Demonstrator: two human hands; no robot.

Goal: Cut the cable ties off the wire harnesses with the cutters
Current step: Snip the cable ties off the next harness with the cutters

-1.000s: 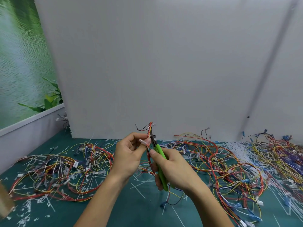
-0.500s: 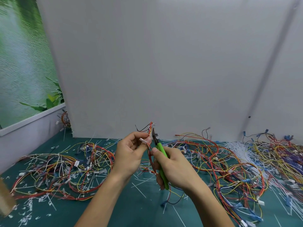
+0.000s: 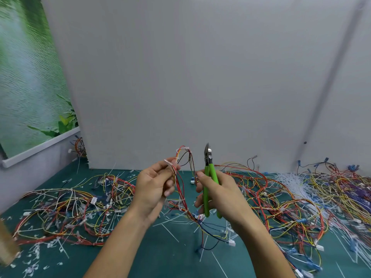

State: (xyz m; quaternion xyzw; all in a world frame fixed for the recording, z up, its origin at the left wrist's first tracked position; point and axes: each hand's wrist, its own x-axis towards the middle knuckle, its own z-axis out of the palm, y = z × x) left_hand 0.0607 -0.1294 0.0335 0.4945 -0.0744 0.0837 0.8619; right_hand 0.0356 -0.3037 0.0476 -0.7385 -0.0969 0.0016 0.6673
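Teal mat (image 3: 160, 257) littered with wire harnesses (image 3: 70, 213) and cut cable ties (image 3: 291, 179); left hand (image 3: 154, 187) pinches 1 raised harness (image 3: 181, 183), right hand (image 3: 218, 193) grips green-handled cutters (image 3: 207, 171) blades-up just beside it.

Cutters (image 3: 208, 177): glossy green plastic handles, dull metal head; matt green table (image 3: 164, 255).

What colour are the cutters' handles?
Bright green; the head view shows the cutters gripped in the right hand.

Cutters (image 3: 208, 177) pulled right, clear of harness (image 3: 181, 177); hands apart
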